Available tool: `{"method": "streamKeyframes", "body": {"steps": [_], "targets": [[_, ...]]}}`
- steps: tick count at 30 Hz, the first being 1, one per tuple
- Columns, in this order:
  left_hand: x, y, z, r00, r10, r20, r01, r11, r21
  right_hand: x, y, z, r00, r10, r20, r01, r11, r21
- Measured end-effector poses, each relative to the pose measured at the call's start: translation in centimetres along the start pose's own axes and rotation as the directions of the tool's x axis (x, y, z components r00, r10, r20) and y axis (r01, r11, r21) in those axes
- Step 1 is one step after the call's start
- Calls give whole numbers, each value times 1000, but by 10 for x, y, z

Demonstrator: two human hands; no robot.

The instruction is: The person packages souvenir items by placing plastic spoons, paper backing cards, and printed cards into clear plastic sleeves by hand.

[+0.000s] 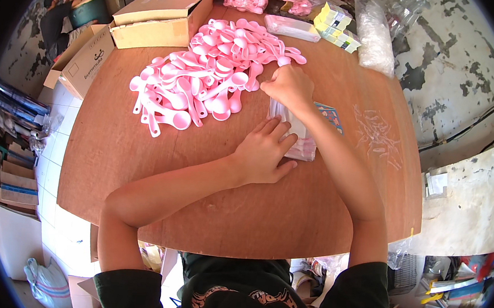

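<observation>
My left hand (264, 151) lies with its fingers spread on a stack of clear plastic bags (303, 150) near the middle of the brown table. Beyond it, at the far end of the bags, my right hand (290, 88) is closed; whatever its fingers hold is hidden. A pink scoop end (284, 60) shows right by the top of that fist, but I cannot tell whether it is gripped. To the left spreads a heap of pink measuring scoops (206, 77). A blue printed card (330, 116) lies partly behind my right forearm.
Small clear plastic pieces (379, 134) are scattered on the right side of the table (208, 220). At the back stand a cardboard box (152, 30), a clear packet (292, 28), yellow-and-white small boxes (337, 26) and a clear plastic roll (375, 40). An open carton (84, 59) sits off the left edge.
</observation>
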State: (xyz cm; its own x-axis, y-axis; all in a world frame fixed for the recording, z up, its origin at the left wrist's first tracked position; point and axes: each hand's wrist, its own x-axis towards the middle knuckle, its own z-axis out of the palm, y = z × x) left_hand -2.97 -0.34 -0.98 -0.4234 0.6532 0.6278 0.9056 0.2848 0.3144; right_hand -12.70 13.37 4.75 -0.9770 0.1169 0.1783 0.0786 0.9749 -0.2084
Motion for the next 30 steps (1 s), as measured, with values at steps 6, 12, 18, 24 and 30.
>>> {"method": "streamKeyframes", "body": {"steps": [6, 12, 18, 24, 30], "targets": [[8, 0, -12, 985, -145, -91, 141, 989, -50, 2, 9, 0, 983, -91, 162, 91, 996, 9], [18, -34, -11, 954, -243, -176, 264, 958, 111, 8, 34, -5, 862, -438, 255, 438, 897, 61], [49, -64, -34, 979, -192, -66, 199, 838, 509, -14, 36, -21, 732, -641, 231, 668, 742, -58], [68, -86, -35, 920, -194, 340, -29, 832, 553, -25, 47, -18, 697, -680, 229, 710, 699, -84], [67, -106, -35, 911, -128, 392, -64, 896, 440, -30, 53, -22, 680, -714, 165, 731, 678, -80]]}}
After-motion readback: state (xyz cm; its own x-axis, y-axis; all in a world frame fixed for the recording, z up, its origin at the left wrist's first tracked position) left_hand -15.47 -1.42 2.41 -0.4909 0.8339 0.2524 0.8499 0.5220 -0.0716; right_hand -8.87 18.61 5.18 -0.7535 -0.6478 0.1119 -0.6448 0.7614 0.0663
